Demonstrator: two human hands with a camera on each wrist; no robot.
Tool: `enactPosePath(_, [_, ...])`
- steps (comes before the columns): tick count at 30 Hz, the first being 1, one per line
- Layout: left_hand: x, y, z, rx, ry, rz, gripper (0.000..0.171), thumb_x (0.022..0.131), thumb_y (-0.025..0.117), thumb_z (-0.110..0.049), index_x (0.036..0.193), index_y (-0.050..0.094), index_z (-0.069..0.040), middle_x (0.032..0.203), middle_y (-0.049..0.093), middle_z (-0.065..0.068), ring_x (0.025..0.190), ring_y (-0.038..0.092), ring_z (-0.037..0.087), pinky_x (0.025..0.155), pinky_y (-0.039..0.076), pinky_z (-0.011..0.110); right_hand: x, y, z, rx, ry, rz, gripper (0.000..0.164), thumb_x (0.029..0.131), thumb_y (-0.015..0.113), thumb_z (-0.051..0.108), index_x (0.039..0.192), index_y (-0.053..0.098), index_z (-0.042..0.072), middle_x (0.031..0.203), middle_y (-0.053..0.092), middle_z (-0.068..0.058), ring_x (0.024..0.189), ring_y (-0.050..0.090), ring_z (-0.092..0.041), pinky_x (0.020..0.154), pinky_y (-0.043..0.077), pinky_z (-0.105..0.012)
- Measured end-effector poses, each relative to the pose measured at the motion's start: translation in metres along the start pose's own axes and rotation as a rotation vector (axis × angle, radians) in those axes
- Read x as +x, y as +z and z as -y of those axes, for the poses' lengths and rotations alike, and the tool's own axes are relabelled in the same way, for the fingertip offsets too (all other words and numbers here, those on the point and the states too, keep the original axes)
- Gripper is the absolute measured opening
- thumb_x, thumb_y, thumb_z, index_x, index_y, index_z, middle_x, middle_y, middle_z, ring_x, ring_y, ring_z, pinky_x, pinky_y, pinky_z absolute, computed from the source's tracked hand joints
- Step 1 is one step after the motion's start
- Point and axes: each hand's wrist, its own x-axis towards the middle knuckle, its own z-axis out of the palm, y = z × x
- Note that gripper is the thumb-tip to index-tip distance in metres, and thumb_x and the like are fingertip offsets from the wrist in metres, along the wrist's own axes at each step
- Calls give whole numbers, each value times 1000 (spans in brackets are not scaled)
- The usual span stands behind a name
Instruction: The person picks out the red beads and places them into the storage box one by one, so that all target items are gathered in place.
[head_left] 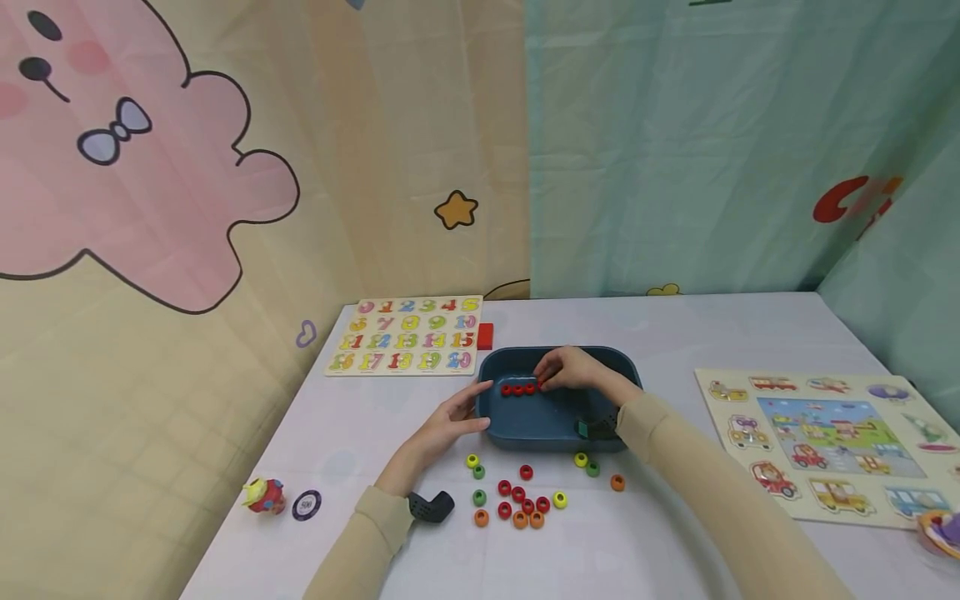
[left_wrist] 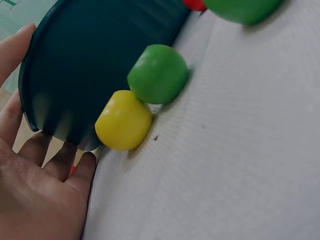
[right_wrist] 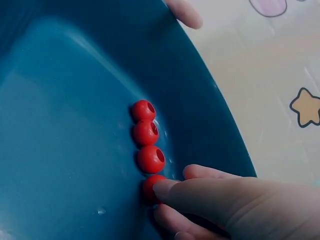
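A dark blue tray (head_left: pixel 555 443) stands on the table, with several red beads (right_wrist: pixel 150 159) in a row along its far inner wall. My right hand (head_left: pixel 572 368) reaches into the tray and pinches the red bead (right_wrist: pixel 151 190) at the end of this row, partly hidden by the fingers. Around the tray's left end, my left hand (head_left: pixel 442 423) holds the rim between spread thumb and fingers. Close to that hand, a yellow bead (left_wrist: pixel 123 120) and a green bead (left_wrist: pixel 158 74) touch each other on the cloth, just outside the tray.
Loose red, orange, green and yellow beads (head_left: pixel 518 494) lie before the tray. A number board (head_left: pixel 408 335) and red block (head_left: pixel 485 337) are behind left; a vehicle puzzle (head_left: pixel 825 450) is at right. Far left are a small toy (head_left: pixel 264 496) and a round chip (head_left: pixel 307 505).
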Motion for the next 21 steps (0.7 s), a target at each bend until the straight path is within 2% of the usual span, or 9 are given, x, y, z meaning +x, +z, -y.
enactPosePath(5, [0,0,0,-4,12,9,60,86,57,-11,140,29,-12,148,11,4,132,19,25,104,23,38,1,-4,3,15,-20,-12,27,77,67,6,104,62,2,96,65,-7,90,60,-19,78,49,-33])
enactPosePath(10, [0,1,0,-5,11,-13,57,87,55,-7,139,33,-15,148,12,3,131,20,25,104,23,39,-10,-26,27,-76,-83,-32,34,77,69,12,109,60,5,102,62,-6,89,59,-18,78,49,-32])
enactPosePath(13, [-1,1,0,-9,8,-21,56,87,54,-6,139,33,-15,148,12,3,131,21,25,104,24,40,-28,-36,50,-82,-140,-59,34,78,68,14,110,60,8,103,61,-7,84,60,-15,76,50,-30])
enactPosePath(16, [0,1,0,-3,0,-18,57,87,54,-7,139,32,-16,148,10,2,132,20,24,104,23,39,-50,-36,69,-51,-223,-94,32,79,68,17,110,60,12,103,62,-4,80,60,-11,73,50,-28])
enactPosePath(21, [5,-4,11,-1,-9,-18,57,87,55,-8,138,34,-20,148,10,0,132,20,22,104,23,38,-87,-16,82,-32,-344,-137,28,81,66,26,107,61,16,99,63,4,78,57,-6,65,50,-24])
